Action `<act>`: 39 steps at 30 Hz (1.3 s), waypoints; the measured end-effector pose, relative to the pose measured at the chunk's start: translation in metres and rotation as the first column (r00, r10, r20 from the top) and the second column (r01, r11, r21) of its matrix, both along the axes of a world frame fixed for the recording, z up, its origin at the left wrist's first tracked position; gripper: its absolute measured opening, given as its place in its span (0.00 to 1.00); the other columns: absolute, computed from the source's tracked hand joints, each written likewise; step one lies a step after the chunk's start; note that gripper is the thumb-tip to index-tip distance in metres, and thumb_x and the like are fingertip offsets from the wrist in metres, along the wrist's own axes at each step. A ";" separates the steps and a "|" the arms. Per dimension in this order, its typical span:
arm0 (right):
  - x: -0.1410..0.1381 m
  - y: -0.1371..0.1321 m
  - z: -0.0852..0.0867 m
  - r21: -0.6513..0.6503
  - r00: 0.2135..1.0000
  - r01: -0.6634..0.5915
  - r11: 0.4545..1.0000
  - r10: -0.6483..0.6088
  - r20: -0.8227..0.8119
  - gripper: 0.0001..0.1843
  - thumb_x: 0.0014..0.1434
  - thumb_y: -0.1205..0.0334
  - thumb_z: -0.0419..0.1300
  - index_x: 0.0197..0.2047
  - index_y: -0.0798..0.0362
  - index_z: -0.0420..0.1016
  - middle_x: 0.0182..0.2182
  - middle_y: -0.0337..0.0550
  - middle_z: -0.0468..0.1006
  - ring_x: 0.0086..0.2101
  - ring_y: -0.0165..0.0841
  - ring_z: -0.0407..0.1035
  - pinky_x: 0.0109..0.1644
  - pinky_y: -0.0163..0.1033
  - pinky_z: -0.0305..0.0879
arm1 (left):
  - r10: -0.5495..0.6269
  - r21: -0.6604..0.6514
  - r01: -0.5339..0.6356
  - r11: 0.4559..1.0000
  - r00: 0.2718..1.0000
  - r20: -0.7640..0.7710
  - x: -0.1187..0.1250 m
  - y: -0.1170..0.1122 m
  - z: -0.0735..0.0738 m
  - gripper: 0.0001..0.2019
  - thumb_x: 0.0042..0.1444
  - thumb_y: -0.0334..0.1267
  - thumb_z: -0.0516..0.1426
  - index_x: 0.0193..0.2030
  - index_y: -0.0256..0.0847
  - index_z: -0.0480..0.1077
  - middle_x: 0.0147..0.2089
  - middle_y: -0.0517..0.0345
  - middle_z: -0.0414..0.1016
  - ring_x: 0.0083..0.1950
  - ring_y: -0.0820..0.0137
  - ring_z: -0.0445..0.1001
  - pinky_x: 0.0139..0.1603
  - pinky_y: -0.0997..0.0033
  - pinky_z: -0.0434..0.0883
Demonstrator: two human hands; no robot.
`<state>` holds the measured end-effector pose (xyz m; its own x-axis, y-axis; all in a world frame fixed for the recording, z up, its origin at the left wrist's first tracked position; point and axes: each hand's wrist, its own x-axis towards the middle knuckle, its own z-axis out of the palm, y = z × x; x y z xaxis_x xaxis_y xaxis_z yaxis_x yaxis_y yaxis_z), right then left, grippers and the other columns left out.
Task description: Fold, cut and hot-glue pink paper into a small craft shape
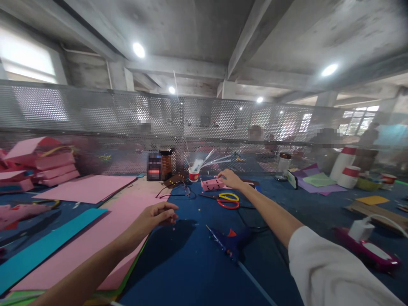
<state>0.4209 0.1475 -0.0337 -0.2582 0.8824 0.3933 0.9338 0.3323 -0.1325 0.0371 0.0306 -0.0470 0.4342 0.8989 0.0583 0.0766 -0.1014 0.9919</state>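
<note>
My right hand (232, 179) reaches far across the blue table, its fingers bent down at the right end of a small pink box with dark spots (212, 184). The fingertips are partly hidden, so what they pinch does not show. My left hand (163, 213) hovers over the table beside the large pink sheets (127, 221), fingers loosely curled and apart, with nothing visible in them. Scissors with yellow and red handles (228, 200) lie below my right wrist. Nearer to me is a dark blue glue gun (232, 244) with a red trigger and a pale glue stick in its back.
Glasses (177, 190), a paper cup (194, 174) holding clear sticks, a phone (154, 167) and a brown jar (166, 165) stand or lie ahead. Folded pink pieces (54, 163) and a teal strip (54, 240) are left. A purple power strip (366, 250) is right. A perforated metal screen (197, 119) crosses behind.
</note>
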 end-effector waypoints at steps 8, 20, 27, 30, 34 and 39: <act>-0.006 -0.010 0.001 -0.030 0.996 -0.084 0.996 0.084 0.004 0.16 0.67 0.57 0.58 0.55 0.54 0.71 0.53 0.49 0.72 0.49 0.39 0.71 0.52 0.50 0.70 | 0.011 -0.004 -0.011 1.000 1.000 0.001 0.001 -0.002 0.002 0.20 0.48 0.52 0.66 0.42 0.40 0.76 0.35 0.55 0.81 0.37 0.66 0.79 0.47 0.64 0.76; 0.008 -0.026 -0.001 -0.145 0.994 0.025 0.989 -0.040 -0.099 0.17 0.67 0.57 0.58 0.56 0.55 0.70 0.51 0.48 0.73 0.46 0.38 0.72 0.49 0.49 0.72 | 0.026 0.031 -0.026 0.999 1.000 -0.004 0.003 -0.003 0.003 0.20 0.48 0.51 0.66 0.43 0.38 0.76 0.35 0.54 0.81 0.36 0.65 0.79 0.45 0.63 0.76; 0.012 -0.025 -0.004 -0.236 0.986 0.053 0.970 -0.088 -0.141 0.17 0.67 0.56 0.59 0.55 0.55 0.71 0.52 0.48 0.73 0.46 0.39 0.72 0.49 0.49 0.72 | 0.016 0.022 -0.015 1.000 0.999 -0.046 0.001 -0.001 0.003 0.20 0.48 0.52 0.65 0.43 0.40 0.76 0.36 0.55 0.81 0.38 0.65 0.79 0.46 0.65 0.76; 0.013 -0.018 -0.001 -0.251 0.970 0.092 0.964 -0.143 -0.197 0.17 0.67 0.56 0.59 0.55 0.55 0.71 0.52 0.48 0.73 0.47 0.39 0.72 0.49 0.48 0.72 | 0.022 0.029 -0.020 0.999 0.998 -0.054 0.002 -0.002 0.004 0.21 0.47 0.53 0.66 0.42 0.40 0.76 0.36 0.54 0.82 0.38 0.64 0.79 0.45 0.64 0.76; 0.016 -0.011 -0.002 -0.289 0.939 0.137 0.947 -0.217 -0.268 0.17 0.66 0.56 0.59 0.55 0.55 0.71 0.52 0.47 0.73 0.47 0.40 0.72 0.49 0.49 0.72 | 0.062 0.023 -0.061 0.998 0.998 -0.027 0.004 -0.003 0.003 0.22 0.45 0.53 0.66 0.42 0.39 0.76 0.35 0.54 0.81 0.36 0.64 0.79 0.46 0.63 0.76; 0.019 -0.013 -0.010 -0.317 0.914 0.132 0.939 -0.239 -0.328 0.18 0.67 0.57 0.59 0.56 0.55 0.69 0.52 0.49 0.73 0.46 0.38 0.72 0.48 0.49 0.72 | 0.073 0.033 -0.073 0.997 0.997 -0.006 0.006 -0.004 0.002 0.22 0.45 0.54 0.66 0.41 0.39 0.76 0.34 0.54 0.81 0.35 0.65 0.78 0.44 0.63 0.76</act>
<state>0.4396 0.1346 -0.0434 0.0319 0.9874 0.1552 0.8465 0.0559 -0.5295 0.0428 0.0266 -0.0451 0.3678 0.9260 0.0853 0.0925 -0.1277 0.9875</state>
